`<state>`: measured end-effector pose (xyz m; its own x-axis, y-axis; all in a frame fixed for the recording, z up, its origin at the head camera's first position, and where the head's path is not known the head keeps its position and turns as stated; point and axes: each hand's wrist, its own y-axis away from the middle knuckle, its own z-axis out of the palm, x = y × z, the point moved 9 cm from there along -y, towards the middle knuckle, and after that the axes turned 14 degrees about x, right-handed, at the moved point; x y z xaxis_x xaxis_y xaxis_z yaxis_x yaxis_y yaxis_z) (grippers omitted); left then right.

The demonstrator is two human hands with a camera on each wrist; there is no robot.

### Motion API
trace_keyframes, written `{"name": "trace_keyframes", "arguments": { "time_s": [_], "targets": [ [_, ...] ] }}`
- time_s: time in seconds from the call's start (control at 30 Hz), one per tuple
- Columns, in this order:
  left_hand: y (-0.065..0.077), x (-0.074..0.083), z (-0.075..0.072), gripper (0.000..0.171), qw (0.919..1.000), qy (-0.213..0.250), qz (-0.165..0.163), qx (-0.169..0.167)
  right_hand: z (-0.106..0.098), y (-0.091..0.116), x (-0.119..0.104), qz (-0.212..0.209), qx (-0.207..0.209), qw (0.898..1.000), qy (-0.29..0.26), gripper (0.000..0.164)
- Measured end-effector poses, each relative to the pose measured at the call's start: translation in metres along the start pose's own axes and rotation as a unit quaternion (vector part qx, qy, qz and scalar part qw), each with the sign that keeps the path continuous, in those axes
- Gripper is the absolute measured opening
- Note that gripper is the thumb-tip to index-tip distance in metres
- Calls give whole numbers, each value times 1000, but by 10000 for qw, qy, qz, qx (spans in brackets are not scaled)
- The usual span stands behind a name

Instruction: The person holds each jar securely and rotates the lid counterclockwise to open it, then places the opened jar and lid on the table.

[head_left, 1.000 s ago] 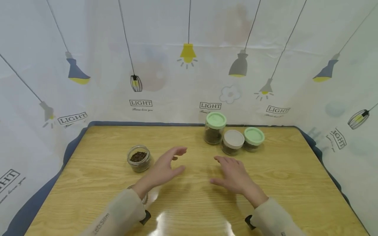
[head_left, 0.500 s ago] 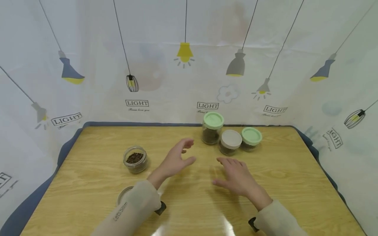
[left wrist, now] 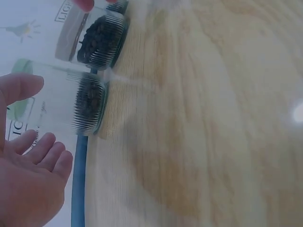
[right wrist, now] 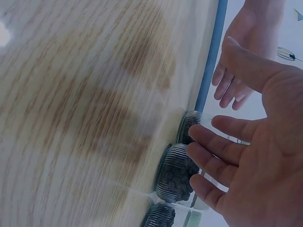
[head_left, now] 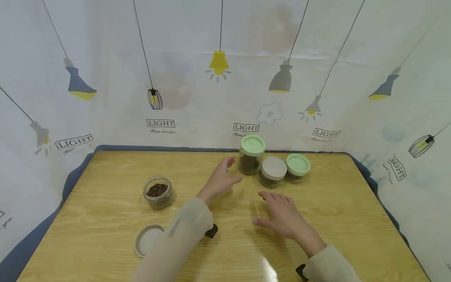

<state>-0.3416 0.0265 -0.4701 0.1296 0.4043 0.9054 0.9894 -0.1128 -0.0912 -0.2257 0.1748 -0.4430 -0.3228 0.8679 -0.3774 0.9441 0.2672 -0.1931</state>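
My left hand (head_left: 220,180) is just in front of the tall jar with a green lid (head_left: 251,145), thumb and fingers spread with a gap to the glass. In the left wrist view that jar (left wrist: 90,101), partly filled with dark bits, shows beyond the parted thumb and fingers. Over the table hovers my right hand (head_left: 282,215), holding nothing, its fingers loosely extended. It is nearest the low jar with a pale grey lid (head_left: 273,168). A small green-lidded jar (head_left: 298,164) stands to the right of that one.
At the left an uncovered glass jar (head_left: 157,194) holds brown bits. A loose round lid (head_left: 144,239) lies nearer me, partly behind my left sleeve (head_left: 179,239). The wooden table (head_left: 338,219) ends at a printed curtain (head_left: 197,78) behind the closed jars.
My left hand has moved forward and right, up to the tall jar. More of the loose lid shows beside the sleeve. The right hand has hardly moved, and the head view has shifted slightly.
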Motion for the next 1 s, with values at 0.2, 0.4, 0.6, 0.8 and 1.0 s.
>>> {"name": "trace_keyframes", "arguments": {
  "time_s": [0.2, 0.4, 0.6, 0.8, 1.0],
  "targets": [
    [-15, -1, 7, 83, 9999, 22, -111, 21, 1, 0, 2, -34, 23, 10000, -63, 76],
    [-28, -4, 18, 92, 9998, 178, -15, -54, 1, 0, 4, -25, -14, 9999, -118, 76],
    [-38, -9, 30, 92, 9992, 350, -163, -78, 7, 3, 7, 92, -163, 9997, -185, 77],
    [-48, -5, 40, 94, 9981, 575, -199, 1, 10, 4, 10, 191, -231, 9994, -173, 77],
    [-52, -2, 42, 96, 9971, 691, -302, 138, 8, 3, 8, 115, -164, 9996, -187, 76]
  ]
}}
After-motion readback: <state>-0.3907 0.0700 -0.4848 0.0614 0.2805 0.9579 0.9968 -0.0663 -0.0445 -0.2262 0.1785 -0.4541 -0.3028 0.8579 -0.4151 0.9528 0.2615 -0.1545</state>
